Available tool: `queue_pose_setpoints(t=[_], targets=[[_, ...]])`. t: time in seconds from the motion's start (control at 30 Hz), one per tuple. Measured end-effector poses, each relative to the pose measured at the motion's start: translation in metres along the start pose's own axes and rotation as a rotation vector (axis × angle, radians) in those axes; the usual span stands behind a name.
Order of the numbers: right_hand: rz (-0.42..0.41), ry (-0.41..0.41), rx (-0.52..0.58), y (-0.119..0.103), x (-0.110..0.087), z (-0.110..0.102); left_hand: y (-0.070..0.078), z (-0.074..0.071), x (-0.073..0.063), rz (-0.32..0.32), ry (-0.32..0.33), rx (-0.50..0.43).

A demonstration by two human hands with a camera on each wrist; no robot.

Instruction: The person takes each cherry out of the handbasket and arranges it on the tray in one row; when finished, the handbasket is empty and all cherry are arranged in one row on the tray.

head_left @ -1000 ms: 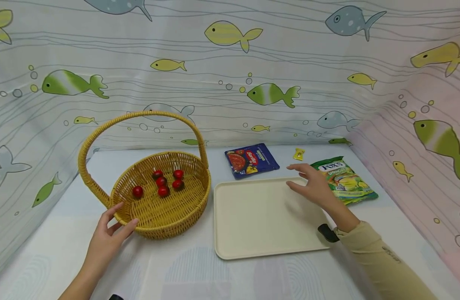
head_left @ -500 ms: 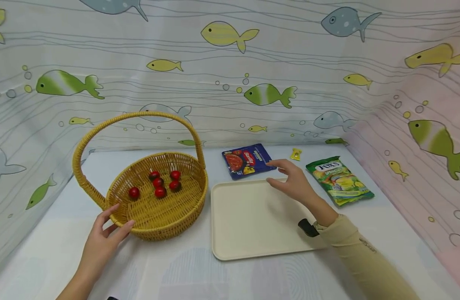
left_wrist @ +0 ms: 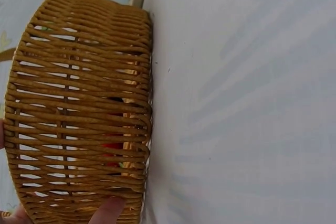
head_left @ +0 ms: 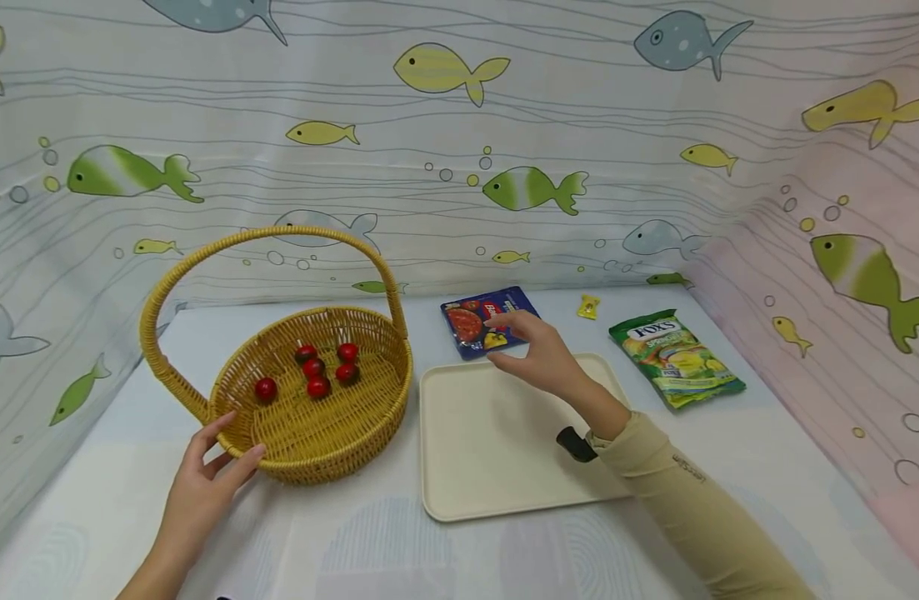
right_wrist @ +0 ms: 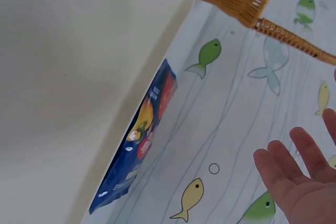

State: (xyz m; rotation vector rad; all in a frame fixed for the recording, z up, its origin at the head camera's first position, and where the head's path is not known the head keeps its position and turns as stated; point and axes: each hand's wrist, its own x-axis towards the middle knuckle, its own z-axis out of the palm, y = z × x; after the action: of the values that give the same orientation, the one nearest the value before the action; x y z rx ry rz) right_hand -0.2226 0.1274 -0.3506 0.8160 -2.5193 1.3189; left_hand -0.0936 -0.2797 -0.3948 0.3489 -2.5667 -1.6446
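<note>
On the table's left side stands a yellow wicker basket (head_left: 399, 417) with a tall arched handle and several dark red cherry tomatoes (head_left: 318, 387) inside. My left hand (head_left: 200, 492) holds its near-left rim; the left wrist view shows fingertips against the woven side (left_wrist: 79, 108). My right hand (head_left: 541, 358) hovers over a cream rectangular tray (head_left: 496, 450), fingers apart with nothing between them. Behind the tray lies a blue Barilla pouch (head_left: 462, 325), partly covered by that hand in the head view. The right wrist view also shows the pouch (right_wrist: 142, 135) beyond the tray edge.
A green Fox's candy bag (head_left: 676, 358) lies right of the tray. Further back is a small yellow wrapped sweet (head_left: 588, 307). Fish-printed cloth (head_left: 429, 192) rises behind and beside the table.
My right hand has moved left across the tray, from beside the candy bag to near the pouch. My left hand stays at the basket rim. The head view has shifted slightly.
</note>
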Motion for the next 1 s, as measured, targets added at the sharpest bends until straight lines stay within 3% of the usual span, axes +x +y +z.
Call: queue_pose_setpoints(t=[0.23,0.47,0.7,1.0], targets=[[-0.054,-0.034,0.009,-0.009,0.009,0.012,-0.022,-0.001,0.011,0.022,0.012,0.018],[-0.103,-0.050,0.048,-0.021,0.021,0.025,0.000,0.001,0.001,-0.027,0.007,0.023],[-0.145,-0.078,0.064,-0.033,0.033,0.038,-0.008,0.000,0.003,-0.024,0.016,0.035],[-0.150,-0.165,0.116,-0.048,0.047,0.051,-0.007,0.000,0.004,-0.012,0.008,0.031]])
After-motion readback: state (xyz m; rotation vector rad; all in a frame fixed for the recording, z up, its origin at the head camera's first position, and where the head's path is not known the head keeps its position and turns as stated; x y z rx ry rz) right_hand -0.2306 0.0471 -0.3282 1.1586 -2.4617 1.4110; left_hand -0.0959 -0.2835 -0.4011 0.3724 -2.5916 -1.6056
